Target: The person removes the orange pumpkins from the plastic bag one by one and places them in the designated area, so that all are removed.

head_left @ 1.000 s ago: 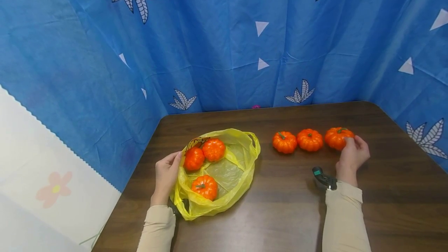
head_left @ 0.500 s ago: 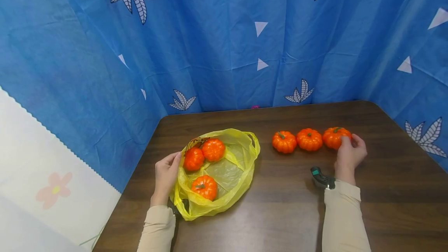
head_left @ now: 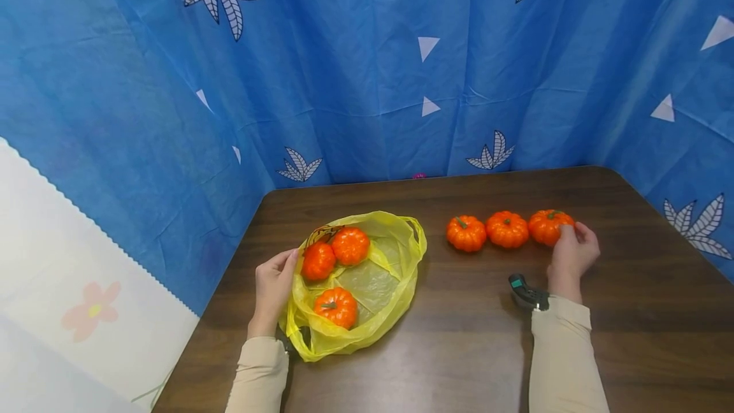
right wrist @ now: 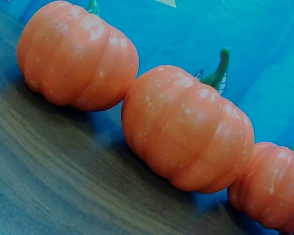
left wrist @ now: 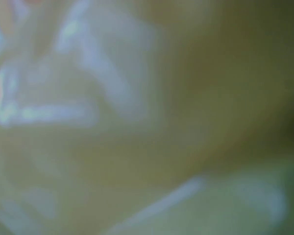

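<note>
Right pumpkin (head_left: 545,225) is met by the right hand (head_left: 573,257) at the end of a row of three.
The right pumpkin lies just left of and beyond this hand; the thumb is laid on its near right side, but the fingertips are partly hidden, so whether it is firmly gripped cannot be told. Well apart, the left rim of the yellow bag (head_left: 367,338) is pinched by the left hand (head_left: 271,285), with three bagged pumpkins (head_left: 337,315) inside. The row, in which the middle pumpkin (head_left: 507,232) and left pumpkin (head_left: 465,236) are also set, runs roughly along the far edge of the table (head_left: 453,349); no long axis is shown by such round shapes. Compared with one second earlier, the right pumpkin and right hand have been shifted slightly leftward, and the gap to the middle pumpkin has been narrowed; the bag is left unchanged.
</note>
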`<state>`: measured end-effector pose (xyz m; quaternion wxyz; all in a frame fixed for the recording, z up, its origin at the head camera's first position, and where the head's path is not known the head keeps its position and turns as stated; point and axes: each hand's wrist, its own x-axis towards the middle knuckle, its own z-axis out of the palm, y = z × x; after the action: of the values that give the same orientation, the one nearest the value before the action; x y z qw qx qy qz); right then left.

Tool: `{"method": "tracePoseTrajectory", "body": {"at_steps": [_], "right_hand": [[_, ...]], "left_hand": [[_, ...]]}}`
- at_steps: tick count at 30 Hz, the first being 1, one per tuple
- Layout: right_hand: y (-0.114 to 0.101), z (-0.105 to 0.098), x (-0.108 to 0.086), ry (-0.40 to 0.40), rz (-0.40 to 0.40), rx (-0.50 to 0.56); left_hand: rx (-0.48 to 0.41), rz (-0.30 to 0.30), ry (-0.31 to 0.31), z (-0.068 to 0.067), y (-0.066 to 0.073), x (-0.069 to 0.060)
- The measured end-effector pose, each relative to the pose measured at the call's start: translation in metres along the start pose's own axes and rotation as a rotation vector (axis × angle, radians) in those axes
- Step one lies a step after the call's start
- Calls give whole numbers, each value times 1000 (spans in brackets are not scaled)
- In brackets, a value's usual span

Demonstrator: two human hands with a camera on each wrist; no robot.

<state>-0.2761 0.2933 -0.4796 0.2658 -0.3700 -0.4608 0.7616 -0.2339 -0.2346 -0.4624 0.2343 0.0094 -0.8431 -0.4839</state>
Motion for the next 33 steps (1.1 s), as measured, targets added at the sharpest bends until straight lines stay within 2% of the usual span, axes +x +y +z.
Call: {"method": "tracePoseTrajectory", "body": {"at_steps": [10, 21, 26, 33], "right_hand": [[-3, -4, 1, 1, 49, 31], [-12, -11, 2, 27, 11, 106], [-18, -12, 0, 17, 12, 111], [-37, -10, -9, 24, -59, 151]], "left_hand": [[-6, -4, -2, 1, 2, 1], [-7, 10, -4, 0, 4, 2], [11, -14, -7, 0, 3, 1], [10, -21, -11, -1, 0, 0]]}}
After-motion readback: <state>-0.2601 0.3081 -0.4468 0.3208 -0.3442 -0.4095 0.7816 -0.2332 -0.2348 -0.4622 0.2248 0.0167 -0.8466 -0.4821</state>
